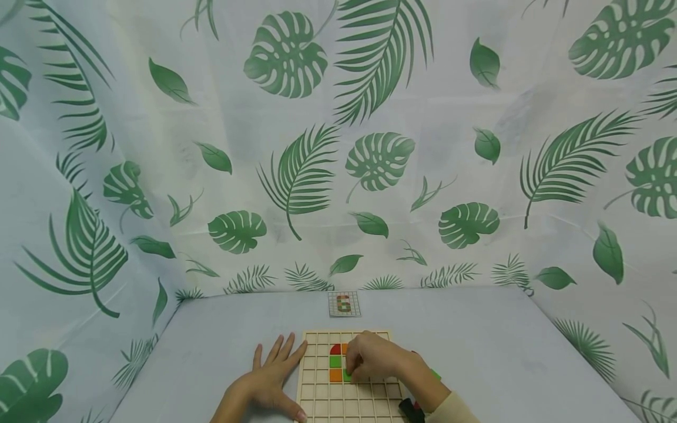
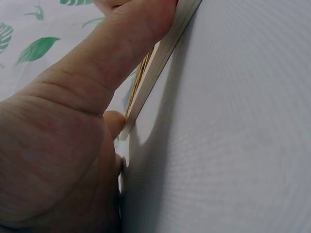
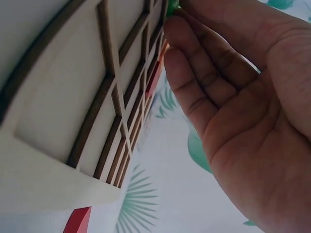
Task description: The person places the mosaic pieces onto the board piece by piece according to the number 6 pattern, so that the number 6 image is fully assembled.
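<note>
A wooden grid board (image 1: pixel 315 392) lies on the table with several coloured tiles in its cells: a red quarter-round tile (image 1: pixel 335 349), an orange one beside it, a green square (image 1: pixel 335 362) and an orange square (image 1: pixel 335 375). My right hand (image 1: pixel 376 356) is over the board, fingers bent, pinching a green tile (image 1: pixel 347 376) at a cell; its fingertips partly cover that tile. Against the board's left edge rests my left hand (image 1: pixel 270 379), fingers spread. In the left wrist view its thumb (image 2: pixel 141 29) touches the board's side (image 2: pixel 150 80).
A small card (image 1: pixel 344 304) with a gridded colour pattern lies behind the board. Right of the board, partly behind my forearm, are a green piece (image 1: pixel 436 374) and a black object (image 1: pixel 411 410). A red piece (image 3: pixel 77 221) lies beside the board. Leaf-printed cloth (image 1: pixel 370 194) surrounds the table.
</note>
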Available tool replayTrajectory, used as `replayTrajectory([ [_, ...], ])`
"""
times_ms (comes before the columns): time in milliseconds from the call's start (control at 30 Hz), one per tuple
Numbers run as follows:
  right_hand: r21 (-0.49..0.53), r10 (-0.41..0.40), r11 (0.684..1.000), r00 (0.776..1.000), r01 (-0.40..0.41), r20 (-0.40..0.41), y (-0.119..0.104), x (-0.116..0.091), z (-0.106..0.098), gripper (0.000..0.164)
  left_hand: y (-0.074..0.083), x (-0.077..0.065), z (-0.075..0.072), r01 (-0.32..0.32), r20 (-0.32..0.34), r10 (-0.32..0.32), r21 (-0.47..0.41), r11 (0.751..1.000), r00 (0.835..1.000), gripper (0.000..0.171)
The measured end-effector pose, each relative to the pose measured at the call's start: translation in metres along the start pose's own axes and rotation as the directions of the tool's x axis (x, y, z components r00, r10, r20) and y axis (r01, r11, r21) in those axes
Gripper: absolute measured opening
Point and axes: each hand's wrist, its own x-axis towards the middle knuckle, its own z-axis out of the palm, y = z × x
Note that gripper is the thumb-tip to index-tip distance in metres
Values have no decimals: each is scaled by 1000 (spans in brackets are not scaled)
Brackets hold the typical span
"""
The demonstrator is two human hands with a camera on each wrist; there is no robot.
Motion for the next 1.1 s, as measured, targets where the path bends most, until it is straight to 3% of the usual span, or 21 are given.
replayTrajectory([
  [333, 14, -1, 1000, 987, 3, -161, 0, -14, -22, 16, 3, -2, -3, 1, 5, -1, 14, 1000, 1000, 140],
  [667, -33, 41, 998, 959, -52, -281, 11, -34, -47, 31, 3, -3, -2, -3, 3, 3, 9, 1000, 1000, 140],
  [1100, -60, 108, 989, 940, -134, -323, 24, -52, -65, 33, 2, 0, -1, 28, 7, -28, 28, 999, 1000, 139],
])
